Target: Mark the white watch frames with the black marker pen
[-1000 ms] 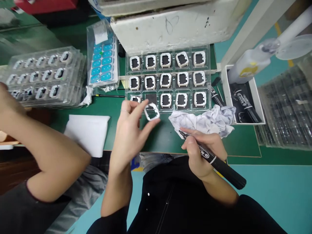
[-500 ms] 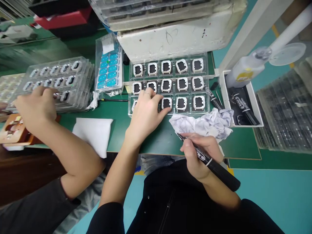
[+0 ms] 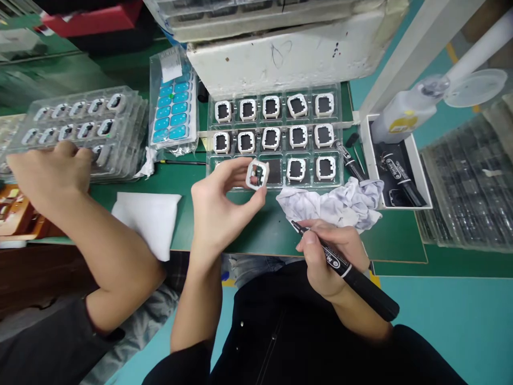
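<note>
Between the thumb and fingers of my left hand is a white watch case frame, tilted up just above the front row of a clear plastic tray. Similar frames sit in the tray's other pockets; the front-row pocket right of my hand shows only its dark bottom. The front-left pocket is partly hidden by my hand. My right hand is closed around a black marker pen, its uncovered tip pointing up and left, close to a crumpled white cloth.
A co-worker's hand rests at a stack of trays on the left. Blue parts lie in a bagged tray. At right, a white box holds a bottle and markers. A folded white cloth lies at the front edge.
My left hand has lifted a white watch case frame out of the tray's front row and turned it upright, moving slightly left. My right hand keeps the marker in nearly the same place.
</note>
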{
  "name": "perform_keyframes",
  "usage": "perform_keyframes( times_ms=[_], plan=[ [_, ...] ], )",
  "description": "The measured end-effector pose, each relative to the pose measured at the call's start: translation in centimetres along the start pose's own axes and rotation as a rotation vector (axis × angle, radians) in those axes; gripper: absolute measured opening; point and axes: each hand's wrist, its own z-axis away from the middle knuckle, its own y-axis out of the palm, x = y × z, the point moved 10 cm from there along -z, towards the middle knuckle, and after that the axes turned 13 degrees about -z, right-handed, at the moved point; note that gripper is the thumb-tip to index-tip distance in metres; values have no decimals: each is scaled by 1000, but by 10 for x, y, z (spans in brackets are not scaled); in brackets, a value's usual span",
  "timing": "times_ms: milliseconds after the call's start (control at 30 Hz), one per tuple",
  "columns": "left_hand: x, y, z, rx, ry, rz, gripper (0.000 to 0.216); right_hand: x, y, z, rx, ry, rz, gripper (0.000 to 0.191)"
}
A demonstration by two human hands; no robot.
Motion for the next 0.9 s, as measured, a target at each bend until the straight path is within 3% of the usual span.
perform_keyframes(
  times_ms=[133, 300, 433, 900],
  plan=[
    [10, 7, 44, 55, -118, 258, 59, 4, 2, -3, 20, -32, -1, 14],
    [16, 38, 76, 210, -230, 404, 52, -2, -1, 0, 31, 13, -16, 19],
    [11, 45, 79, 205, -211, 419, 51, -7, 6, 0, 88, 58, -15, 17],
    [-3, 43, 86, 132, -81, 185, 36, -1, 14, -3, 94, 19, 175, 15]
  ],
)
